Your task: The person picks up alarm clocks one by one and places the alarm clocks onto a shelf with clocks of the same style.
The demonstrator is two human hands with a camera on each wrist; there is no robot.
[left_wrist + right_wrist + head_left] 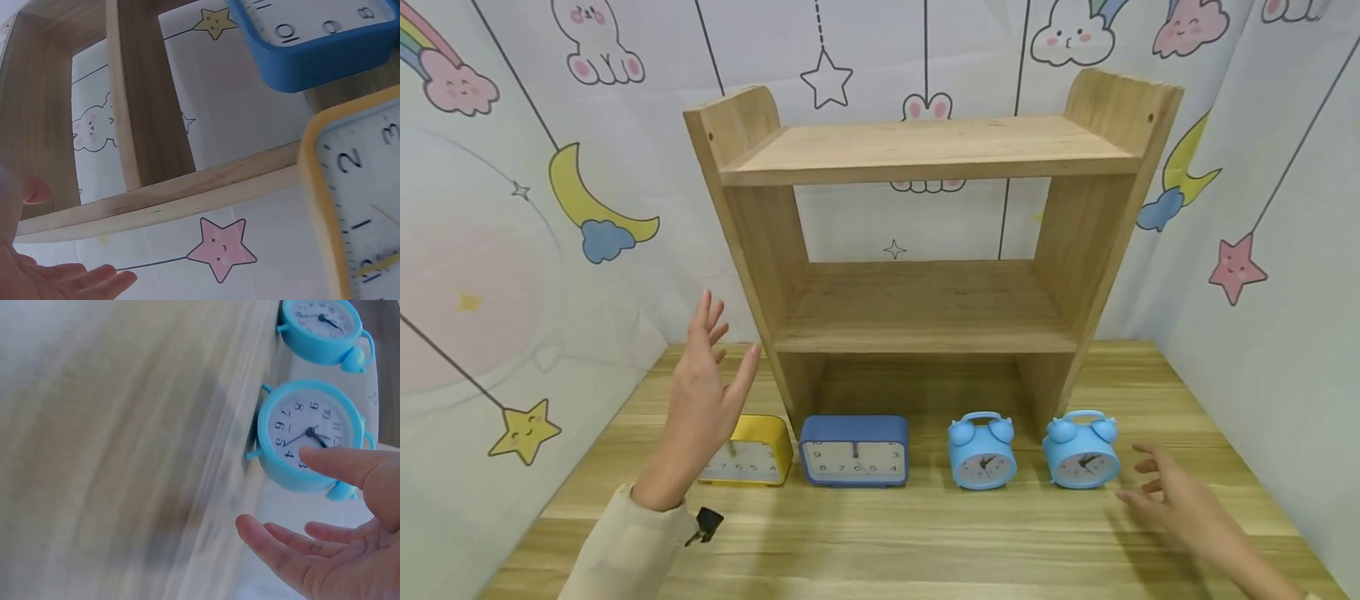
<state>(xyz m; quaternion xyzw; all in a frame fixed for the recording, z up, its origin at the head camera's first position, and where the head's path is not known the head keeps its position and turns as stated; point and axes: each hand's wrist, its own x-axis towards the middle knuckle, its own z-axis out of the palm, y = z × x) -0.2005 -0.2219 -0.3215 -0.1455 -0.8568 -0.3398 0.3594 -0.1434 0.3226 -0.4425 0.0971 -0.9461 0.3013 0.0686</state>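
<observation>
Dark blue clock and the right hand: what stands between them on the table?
The left light-blue alarm clock and, a gap apart, the right light-blue alarm clock, nearer the right hand. The head view shows this.

Wooden shelf (925,308), smooth plastic clocks (1081,458), cloth backdrop (685,292)
</observation>
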